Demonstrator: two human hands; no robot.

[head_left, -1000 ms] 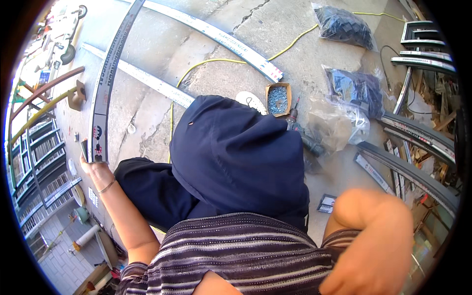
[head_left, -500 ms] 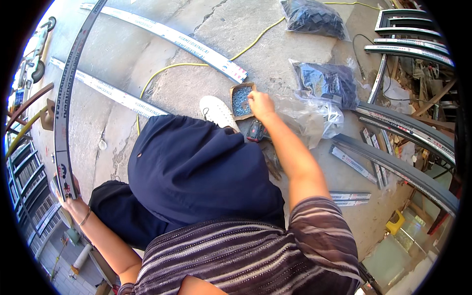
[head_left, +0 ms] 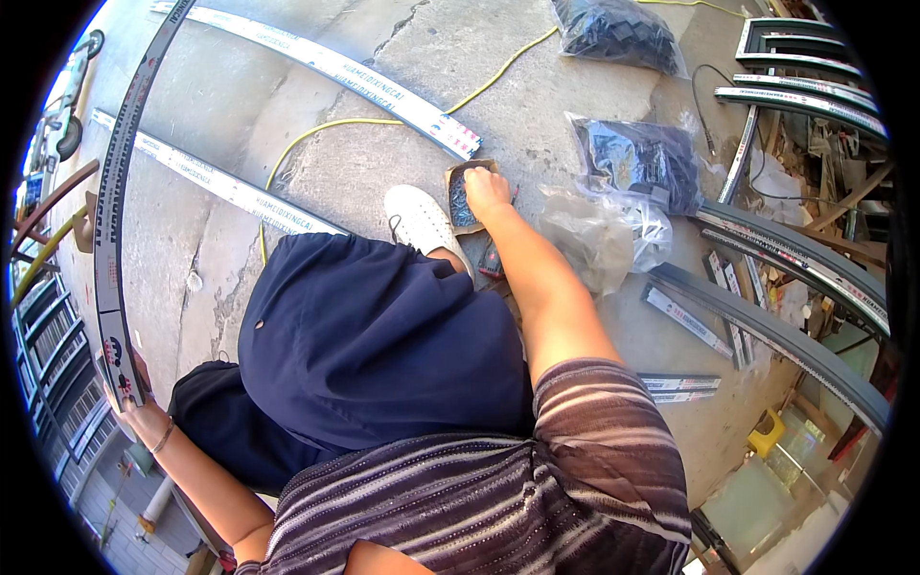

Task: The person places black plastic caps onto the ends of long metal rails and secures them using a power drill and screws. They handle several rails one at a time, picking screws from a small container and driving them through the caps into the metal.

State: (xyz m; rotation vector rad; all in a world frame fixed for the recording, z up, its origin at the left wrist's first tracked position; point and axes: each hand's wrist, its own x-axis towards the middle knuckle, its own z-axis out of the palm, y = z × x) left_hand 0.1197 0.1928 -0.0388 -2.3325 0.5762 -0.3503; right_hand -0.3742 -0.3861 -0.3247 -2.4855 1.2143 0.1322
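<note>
Reaching right hand (head_left: 484, 189) inside screw box (head_left: 460, 196), concrete floor (head_left: 565, 105) beyond.

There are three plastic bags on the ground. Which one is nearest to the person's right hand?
The clear, crumpled bag, just right of the right hand. The two bags of dark parts lie farther away.

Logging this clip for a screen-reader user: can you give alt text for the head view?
A seated person's right hand reaches into a small cardboard box of screws on the concrete floor, while the left hand grips the end of a long dark metal profile. Plastic bags of dark parts lie nearby.
</note>
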